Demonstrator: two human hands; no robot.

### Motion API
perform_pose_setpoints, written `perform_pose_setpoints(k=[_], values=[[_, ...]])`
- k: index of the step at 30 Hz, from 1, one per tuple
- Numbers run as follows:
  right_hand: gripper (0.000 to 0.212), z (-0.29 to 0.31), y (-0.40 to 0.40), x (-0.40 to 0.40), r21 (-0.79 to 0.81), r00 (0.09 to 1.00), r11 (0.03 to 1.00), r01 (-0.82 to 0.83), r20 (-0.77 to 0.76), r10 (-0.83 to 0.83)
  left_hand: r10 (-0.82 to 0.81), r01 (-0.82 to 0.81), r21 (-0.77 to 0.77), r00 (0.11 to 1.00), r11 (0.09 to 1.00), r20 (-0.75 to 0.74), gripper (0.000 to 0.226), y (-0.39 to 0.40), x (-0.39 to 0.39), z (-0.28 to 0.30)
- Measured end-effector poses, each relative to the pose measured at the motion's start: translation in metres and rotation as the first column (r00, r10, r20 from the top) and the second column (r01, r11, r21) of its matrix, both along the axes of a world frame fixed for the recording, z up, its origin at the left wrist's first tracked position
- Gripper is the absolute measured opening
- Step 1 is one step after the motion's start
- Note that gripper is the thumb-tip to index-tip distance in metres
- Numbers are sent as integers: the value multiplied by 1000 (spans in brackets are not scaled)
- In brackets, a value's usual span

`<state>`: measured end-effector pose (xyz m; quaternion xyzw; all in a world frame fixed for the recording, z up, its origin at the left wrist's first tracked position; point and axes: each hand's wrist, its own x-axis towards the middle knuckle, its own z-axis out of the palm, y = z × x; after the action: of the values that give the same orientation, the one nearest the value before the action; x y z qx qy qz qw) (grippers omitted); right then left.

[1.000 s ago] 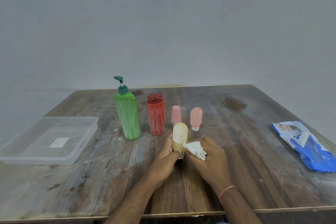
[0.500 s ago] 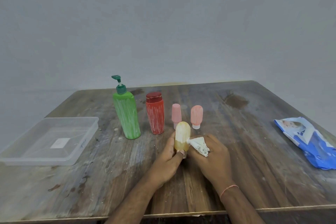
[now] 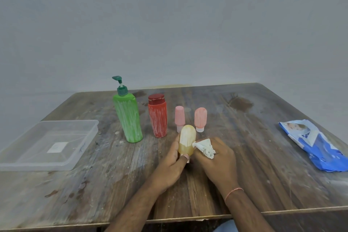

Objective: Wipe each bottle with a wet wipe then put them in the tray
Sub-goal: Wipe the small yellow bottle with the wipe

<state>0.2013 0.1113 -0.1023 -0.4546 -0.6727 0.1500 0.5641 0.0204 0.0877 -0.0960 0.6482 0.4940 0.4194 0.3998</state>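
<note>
Left hand (image 3: 174,164) — fingers curled round the lower part of the yellow bottle (image 3: 187,142), held upright just above the wooden table (image 3: 105,175). Right hand (image 3: 216,158) — fingers bunched, pinching a crumpled wet wipe (image 3: 204,147) whose tip touches the bottle's side. Behind, standing in a row: green pump bottle (image 3: 128,117), red bottle (image 3: 157,117), two small pink bottles (image 3: 179,117) (image 3: 200,119). Far left: clear plastic tray (image 3: 75,158). Far right: blue wipes packet (image 3: 318,147), lying flat

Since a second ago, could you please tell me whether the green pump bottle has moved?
No. The green pump bottle stands upright, the same gap to the left of the red bottle as before; only the camera view shifted slightly.
</note>
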Motion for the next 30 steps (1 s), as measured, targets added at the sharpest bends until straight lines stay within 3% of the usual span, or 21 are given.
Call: perform_pose_setpoints(k=[5,9,13,17,21,26,30], values=[[14,1,-1,1,31,997,998,-52,-50,54,-12,11,-4,998,1000,-60,71,-3,0,2],[9,0,0,2,-9,998,999,37,-59,-37,-17,17,-10,998,1000,-59,71,-3,0,3],[20,2,-2,1,-24,996,999,-22,-87,20,-20,20,-5,999,1000,-48,71,-3,-1,2],[7,2,1,1,-69,995,996,57,-82,-62,-27,27,-5,999,1000,-43,69,-5,1,5],[23,5,-1,1,-74,991,997,-12,-137,2,-18,17,-16,997,1000,-74,70,-4,-1,3],[13,3,2,3,-94,990,993,72,-114,-82,-20,18,-16,995,1000,-95,71,-3,0,-1],[32,7,-2,2,-83,989,996,15,-145,-27,-21,20,-12,996,1000,-88,69,-5,1,3]])
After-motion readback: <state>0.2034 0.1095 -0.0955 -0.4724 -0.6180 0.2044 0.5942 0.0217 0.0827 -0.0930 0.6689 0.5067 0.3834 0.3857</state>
